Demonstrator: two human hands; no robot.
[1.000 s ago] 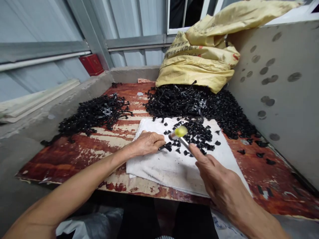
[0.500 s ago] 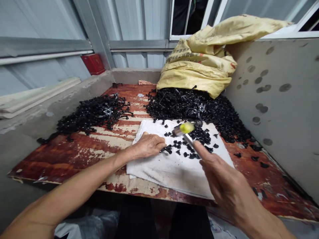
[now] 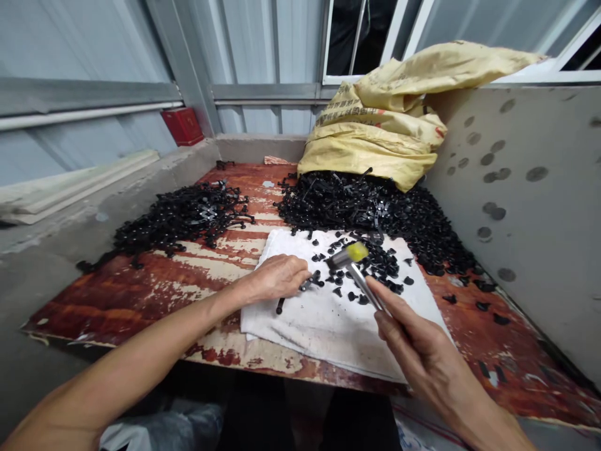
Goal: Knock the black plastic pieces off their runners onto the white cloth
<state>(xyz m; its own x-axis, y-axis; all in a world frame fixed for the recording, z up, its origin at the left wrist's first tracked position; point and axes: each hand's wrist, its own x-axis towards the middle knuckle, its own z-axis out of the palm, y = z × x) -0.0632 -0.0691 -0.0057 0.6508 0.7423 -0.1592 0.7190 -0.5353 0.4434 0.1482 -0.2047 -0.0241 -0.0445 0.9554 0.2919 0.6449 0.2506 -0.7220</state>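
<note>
A: What do the hands hold over the white cloth (image 3: 328,332)?

B: The left hand (image 3: 280,275), fingers clamped on a black jointed part (image 3: 308,285), is at the cloth's left side. The right hand (image 3: 420,341) is closed around a hammer (image 3: 346,255), its head above the cloth's far half.

A: And around them?

B: Loose black pieces (image 3: 382,263) lie on the cloth, some hidden by the hammer. Beyond the cloth: a large heap (image 3: 338,200) below a yellow sack (image 3: 370,150); to its left, a smaller heap (image 3: 173,219).
</note>
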